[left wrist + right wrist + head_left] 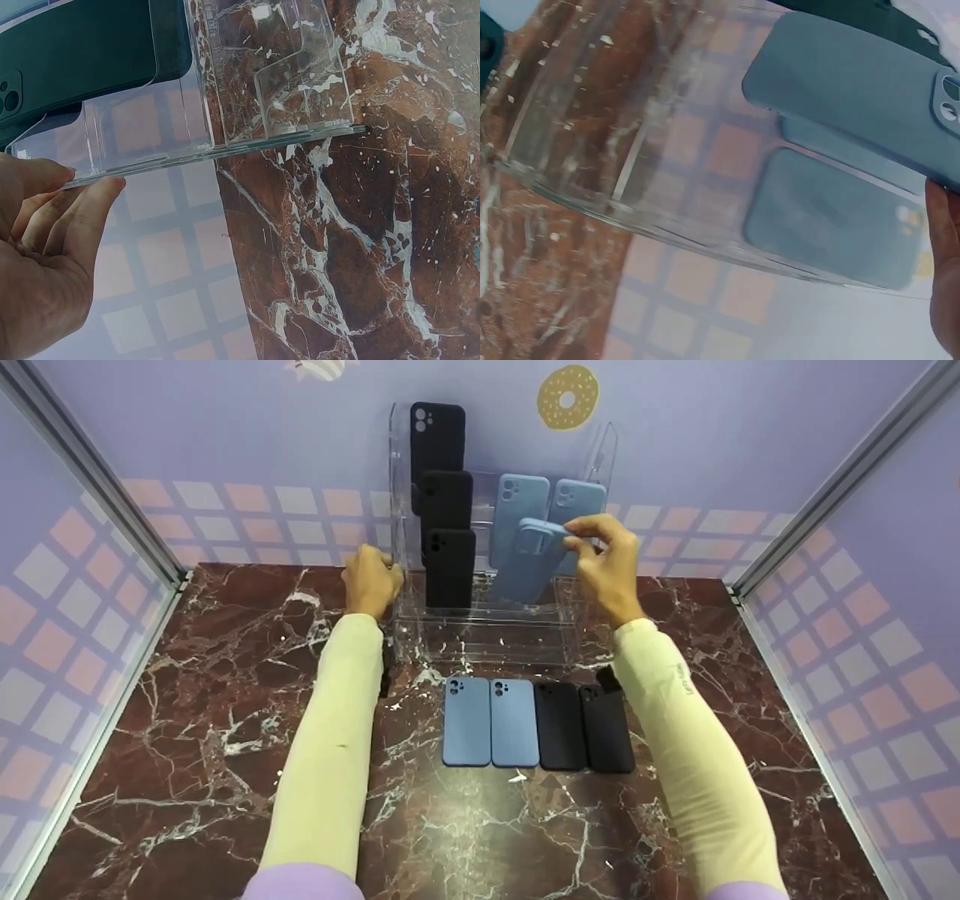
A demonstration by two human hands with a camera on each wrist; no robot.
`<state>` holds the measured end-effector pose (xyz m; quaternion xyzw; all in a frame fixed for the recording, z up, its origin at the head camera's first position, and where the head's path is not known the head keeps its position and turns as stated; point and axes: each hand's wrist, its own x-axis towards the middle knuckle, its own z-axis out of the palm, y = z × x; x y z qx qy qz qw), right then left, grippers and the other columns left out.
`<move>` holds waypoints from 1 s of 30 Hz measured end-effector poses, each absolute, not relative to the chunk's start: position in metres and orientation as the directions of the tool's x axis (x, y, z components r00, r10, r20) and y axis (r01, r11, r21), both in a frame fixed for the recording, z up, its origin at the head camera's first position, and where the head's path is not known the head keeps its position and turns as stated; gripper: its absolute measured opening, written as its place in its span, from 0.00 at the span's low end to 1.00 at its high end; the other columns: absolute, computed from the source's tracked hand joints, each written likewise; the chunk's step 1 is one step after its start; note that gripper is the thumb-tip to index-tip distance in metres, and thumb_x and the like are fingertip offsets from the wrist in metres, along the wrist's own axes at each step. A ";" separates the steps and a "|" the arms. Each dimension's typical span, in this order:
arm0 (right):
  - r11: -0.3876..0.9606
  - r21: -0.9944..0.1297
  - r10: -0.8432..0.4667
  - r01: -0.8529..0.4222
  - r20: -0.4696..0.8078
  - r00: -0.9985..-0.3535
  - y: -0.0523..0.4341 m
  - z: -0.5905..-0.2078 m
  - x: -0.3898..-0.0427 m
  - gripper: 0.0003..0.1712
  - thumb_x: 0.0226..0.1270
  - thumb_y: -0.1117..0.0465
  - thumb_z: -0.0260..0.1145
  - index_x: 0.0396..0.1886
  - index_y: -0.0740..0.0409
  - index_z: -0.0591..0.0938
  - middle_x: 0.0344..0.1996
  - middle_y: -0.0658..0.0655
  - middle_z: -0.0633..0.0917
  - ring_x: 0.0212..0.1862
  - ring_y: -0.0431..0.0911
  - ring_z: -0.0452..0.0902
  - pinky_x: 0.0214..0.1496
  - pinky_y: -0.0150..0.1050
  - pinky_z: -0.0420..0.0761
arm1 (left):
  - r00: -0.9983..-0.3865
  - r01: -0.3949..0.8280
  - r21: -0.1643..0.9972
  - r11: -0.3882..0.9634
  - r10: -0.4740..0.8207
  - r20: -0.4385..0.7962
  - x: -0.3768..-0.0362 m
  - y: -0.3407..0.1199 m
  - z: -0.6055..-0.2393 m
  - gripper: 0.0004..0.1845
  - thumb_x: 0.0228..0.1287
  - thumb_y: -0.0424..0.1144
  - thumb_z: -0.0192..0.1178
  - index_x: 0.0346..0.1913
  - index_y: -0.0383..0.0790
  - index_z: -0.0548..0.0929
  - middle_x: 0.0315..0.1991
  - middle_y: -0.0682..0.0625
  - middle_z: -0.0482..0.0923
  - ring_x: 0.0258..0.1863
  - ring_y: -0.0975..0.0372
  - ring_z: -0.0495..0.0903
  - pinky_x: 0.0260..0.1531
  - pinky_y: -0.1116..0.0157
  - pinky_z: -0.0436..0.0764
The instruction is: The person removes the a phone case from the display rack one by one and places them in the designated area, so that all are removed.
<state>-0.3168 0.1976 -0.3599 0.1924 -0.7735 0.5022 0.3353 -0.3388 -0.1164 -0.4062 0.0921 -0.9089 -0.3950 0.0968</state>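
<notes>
Right hand [609,561] pinches a blue phone case [529,561] by its top, tilted at the acrylic display rack [487,622]. Left hand [370,581] grasps the rack's side edge, bracing it on the tabletop [187,750].

Clear glossy plastic stand [480,622], matt rubbery phone cases [491,721], polished red-brown marble tabletop [187,750].
</notes>
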 end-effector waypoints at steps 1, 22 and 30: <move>0.411 -0.646 0.043 -0.644 0.719 -0.694 0.199 -0.357 -0.314 0.06 0.57 0.80 0.71 0.35 0.73 0.85 0.33 0.63 0.88 0.36 0.44 0.84 0.47 0.35 0.83 | -0.965 -0.090 0.734 0.673 -0.242 0.104 -0.339 -0.116 -0.406 0.15 0.65 0.34 0.60 0.51 0.32 0.87 0.55 0.38 0.84 0.57 0.39 0.79 0.62 0.46 0.73; 0.516 -0.721 0.130 -0.463 0.600 -0.789 0.317 -0.344 -0.263 0.08 0.56 0.82 0.70 0.37 0.75 0.86 0.35 0.61 0.89 0.37 0.41 0.85 0.42 0.29 0.83 | -0.966 -0.095 0.738 0.669 -0.241 0.094 -0.339 -0.115 -0.406 0.14 0.65 0.35 0.60 0.50 0.33 0.88 0.54 0.39 0.84 0.55 0.38 0.80 0.59 0.46 0.76; 0.600 -0.761 0.090 -0.247 0.371 -0.924 0.358 -0.365 -0.250 0.10 0.61 0.78 0.68 0.43 0.77 0.84 0.36 0.64 0.88 0.31 0.38 0.81 0.35 0.27 0.82 | -0.965 -0.080 0.728 0.681 -0.235 0.114 -0.339 -0.119 -0.408 0.14 0.65 0.34 0.60 0.49 0.31 0.88 0.54 0.39 0.84 0.57 0.41 0.80 0.62 0.46 0.73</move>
